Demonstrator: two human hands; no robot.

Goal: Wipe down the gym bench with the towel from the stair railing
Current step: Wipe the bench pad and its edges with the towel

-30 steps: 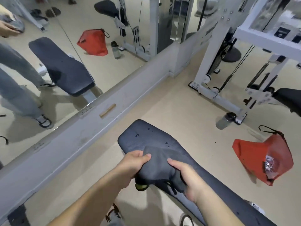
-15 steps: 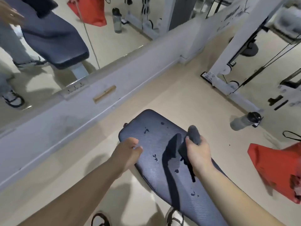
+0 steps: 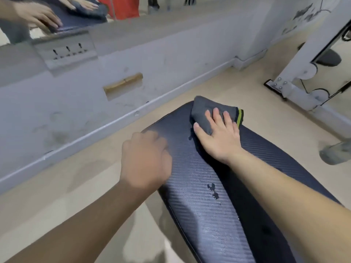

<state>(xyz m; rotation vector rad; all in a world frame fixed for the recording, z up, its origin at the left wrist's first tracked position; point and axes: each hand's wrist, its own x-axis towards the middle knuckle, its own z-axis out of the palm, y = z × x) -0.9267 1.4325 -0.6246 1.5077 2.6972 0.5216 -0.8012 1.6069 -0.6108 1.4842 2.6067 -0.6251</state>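
Your right hand [image 3: 218, 137] lies flat with straight fingers on the grey towel [image 3: 206, 109], which is bunched at the far end of the gym bench [image 3: 209, 221] near its right edge, the towel's green stripe turned away from you. Your left hand [image 3: 146, 162] rests on the left edge of the bench pad; it is blurred here, but its reflection in the wall mirror [image 3: 24, 8] shows the fingers laid out flat and holding nothing. Some water drops [image 3: 212, 189] sit on the pad between your two forearms, nearer to you than the towel.
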